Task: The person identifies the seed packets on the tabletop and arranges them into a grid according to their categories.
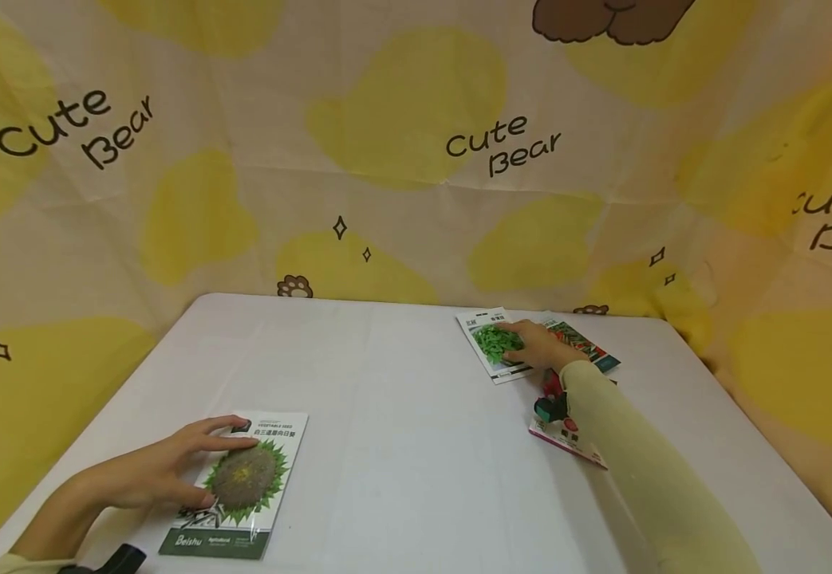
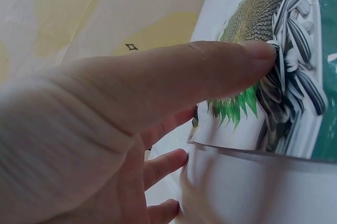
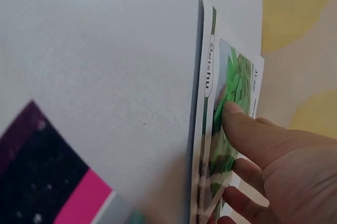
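My left hand (image 1: 150, 466) rests on a sunflower seed packet (image 1: 246, 478) lying flat at the near left. Its thumb touches the printed striped seeds in the left wrist view, while other fingers reach past the packet's edge. At the far right, my right hand (image 1: 539, 347) lies over a white seed packet with green leaves (image 1: 487, 339). The right thumb presses on that leaf picture (image 3: 231, 87), and the other fingers are by the packet's side. Beside this hand is a seed packet with red and green produce (image 1: 588, 347), partly covered by the hand.
Another packet with a pink-red edge (image 1: 566, 446) lies nearer, mostly hidden under the right sleeve (image 1: 645, 462). A white table (image 1: 401, 446) carries everything. Behind it hangs a yellow-patterned cloth (image 1: 387, 159) with bear lettering. A black strap piece (image 1: 124, 558) shows at my left wrist.
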Demonstrator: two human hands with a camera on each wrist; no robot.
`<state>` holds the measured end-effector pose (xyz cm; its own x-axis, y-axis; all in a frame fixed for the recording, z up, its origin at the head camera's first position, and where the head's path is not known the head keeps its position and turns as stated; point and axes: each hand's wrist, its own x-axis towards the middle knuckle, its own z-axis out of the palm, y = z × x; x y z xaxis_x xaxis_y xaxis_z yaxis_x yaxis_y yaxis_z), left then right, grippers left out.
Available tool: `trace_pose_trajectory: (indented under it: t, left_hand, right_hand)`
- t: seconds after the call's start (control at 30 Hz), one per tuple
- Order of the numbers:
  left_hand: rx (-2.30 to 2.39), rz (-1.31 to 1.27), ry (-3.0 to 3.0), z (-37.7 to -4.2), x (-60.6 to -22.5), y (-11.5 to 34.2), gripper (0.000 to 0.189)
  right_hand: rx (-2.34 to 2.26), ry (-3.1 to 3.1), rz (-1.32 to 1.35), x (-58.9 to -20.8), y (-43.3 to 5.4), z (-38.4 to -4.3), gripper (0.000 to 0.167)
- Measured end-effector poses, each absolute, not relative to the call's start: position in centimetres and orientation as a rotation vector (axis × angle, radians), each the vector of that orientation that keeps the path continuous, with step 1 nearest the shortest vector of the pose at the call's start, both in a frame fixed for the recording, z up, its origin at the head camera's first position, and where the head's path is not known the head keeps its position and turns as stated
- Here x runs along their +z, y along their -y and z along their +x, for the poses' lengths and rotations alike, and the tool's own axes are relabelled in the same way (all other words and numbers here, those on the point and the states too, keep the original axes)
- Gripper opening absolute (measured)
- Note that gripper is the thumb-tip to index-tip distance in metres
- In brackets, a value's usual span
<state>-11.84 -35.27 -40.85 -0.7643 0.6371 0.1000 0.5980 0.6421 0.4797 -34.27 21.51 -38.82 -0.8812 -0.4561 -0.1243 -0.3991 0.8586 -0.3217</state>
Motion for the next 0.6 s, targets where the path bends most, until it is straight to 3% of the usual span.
trace_pose_trajectory:
  t: [0.27,0.6]
  left_hand:
    - [0.765,1.032,-2.769,-11.78,-40.57,35.17,0.071]
    - [0.763,1.011,-2.775,-11.62,-40.55,35.29,0.071]
  right_hand:
    - [-0.232,-2.855,-0.596,-38.42,-21.23,-34.2,0.056]
    - [-0.326,-2.838,-0.567,-38.15,-20.47,-33.61,0.054]
